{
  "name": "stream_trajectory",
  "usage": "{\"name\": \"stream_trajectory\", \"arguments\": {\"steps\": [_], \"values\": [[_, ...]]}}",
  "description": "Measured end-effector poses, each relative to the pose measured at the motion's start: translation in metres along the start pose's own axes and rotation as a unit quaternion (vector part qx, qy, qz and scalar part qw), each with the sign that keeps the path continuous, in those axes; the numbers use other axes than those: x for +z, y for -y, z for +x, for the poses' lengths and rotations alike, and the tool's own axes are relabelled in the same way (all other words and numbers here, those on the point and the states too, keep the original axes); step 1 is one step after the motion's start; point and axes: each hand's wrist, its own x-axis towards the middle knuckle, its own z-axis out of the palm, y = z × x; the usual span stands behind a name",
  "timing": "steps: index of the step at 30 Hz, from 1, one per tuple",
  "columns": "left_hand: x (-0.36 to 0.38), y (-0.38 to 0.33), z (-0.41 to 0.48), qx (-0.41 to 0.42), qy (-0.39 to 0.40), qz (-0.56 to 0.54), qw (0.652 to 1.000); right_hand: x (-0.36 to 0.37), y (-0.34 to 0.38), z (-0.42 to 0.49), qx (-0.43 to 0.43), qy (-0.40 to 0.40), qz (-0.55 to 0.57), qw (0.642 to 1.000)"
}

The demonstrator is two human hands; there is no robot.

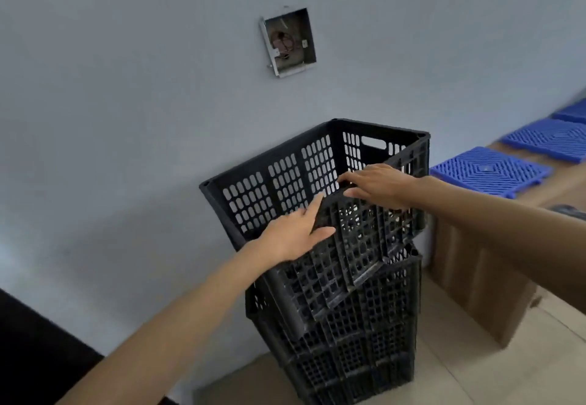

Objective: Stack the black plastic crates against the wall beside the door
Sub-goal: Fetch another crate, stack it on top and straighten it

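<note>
The pale blue wall [126,119] fills most of the view, and the stack of black crates [348,341] stands on the tiled floor [469,366] right against it, a cardboard box [475,278] close on its right carrying blue grid tiles [488,171]. The top crate [285,179] sits tilted and twisted, not seated square on the crate below; if let go like this it could likely slide off or jam crooked, because its corners do not line up. The wall behind and the box to the right leave little room there, so any straightening probably has to come toward the person or leftward, where the floor looks open. An open electrical box [288,41] hangs well above, clear of the work. The left hand [295,233] lies flat with fingers spread on the near wall, gripping nothing, and the right hand [377,184] rests loosely over the near rim, fingers not closed.
</note>
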Motion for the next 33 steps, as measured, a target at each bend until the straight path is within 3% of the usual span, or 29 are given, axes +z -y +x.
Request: {"name": "stream_trajectory", "arguments": {"steps": [3, 7, 13, 22, 29, 33], "values": [[0.02, -0.014, -0.015, -0.043, -0.182, 0.115, 0.976, 0.003, 0.0, 0.002, -0.023, -0.013, -0.03, 0.999], [0.028, -0.017, -0.015, -0.064, -0.265, 0.215, 0.938, 0.007, -0.003, 0.004, -0.037, -0.027, -0.045, 0.998], [0.034, -0.001, -0.006, -0.013, -0.297, 0.281, 0.913, 0.013, -0.002, 0.005, -0.026, -0.035, -0.046, 0.998], [0.029, 0.037, -0.008, 0.023, -0.325, 0.234, 0.916, 0.024, 0.023, 0.015, -0.014, -0.068, -0.058, 0.996], [0.024, 0.075, -0.017, 0.056, -0.295, 0.163, 0.94, 0.02, 0.051, 0.021, -0.027, -0.116, -0.045, 0.992], [0.018, 0.107, -0.031, 0.098, -0.298, 0.165, 0.935, 0.02, 0.076, 0.028, -0.047, -0.127, -0.018, 0.991]]}}
